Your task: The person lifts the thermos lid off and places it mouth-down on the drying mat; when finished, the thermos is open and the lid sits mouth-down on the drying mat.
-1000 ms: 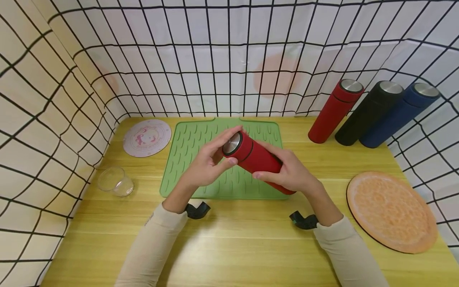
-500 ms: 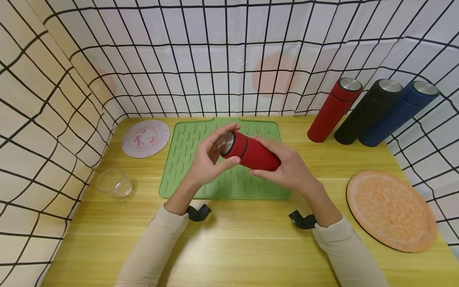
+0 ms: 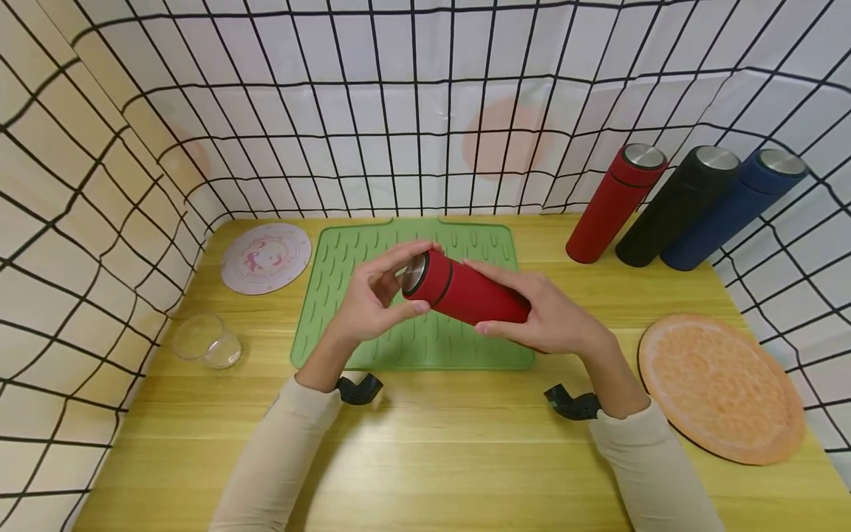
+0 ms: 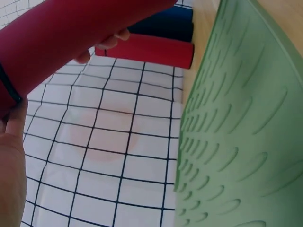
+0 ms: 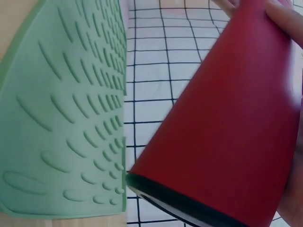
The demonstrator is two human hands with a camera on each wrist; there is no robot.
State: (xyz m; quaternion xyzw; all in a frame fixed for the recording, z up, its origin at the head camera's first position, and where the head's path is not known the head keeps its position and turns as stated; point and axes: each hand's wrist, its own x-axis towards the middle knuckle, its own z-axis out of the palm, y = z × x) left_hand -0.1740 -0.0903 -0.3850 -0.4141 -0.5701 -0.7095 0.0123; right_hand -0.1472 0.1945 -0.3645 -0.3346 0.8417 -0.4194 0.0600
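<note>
In the head view a red thermos (image 3: 468,294) with a steel-topped lid (image 3: 415,274) is held tilted above the green ribbed mat (image 3: 319,325), lid end to the left. My left hand (image 3: 368,304) holds the lid end, thumb on the near side and fingers over the far side. Around the lower body my right hand (image 3: 555,314) grips, thumb in front and fingers behind. The right wrist view shows the flask's dark-rimmed base (image 5: 184,203) raised beside the mat. In the left wrist view a dark ring (image 4: 9,87) marks the seam below the lid.
Upright at the back right stand a second red thermos (image 3: 612,207), a black thermos (image 3: 674,210) and a blue thermos (image 3: 731,214). A clear glass (image 3: 222,350) is at left, below a round pink-and-white mat (image 3: 266,258). An orange round board (image 3: 721,388) lies at right. Black wire grid (image 3: 432,111) encloses the table.
The red thermos has swung flatter, its base end rising from near the mat's front edge. Over the last half second both hands have shifted slightly, the right hand toward the right.
</note>
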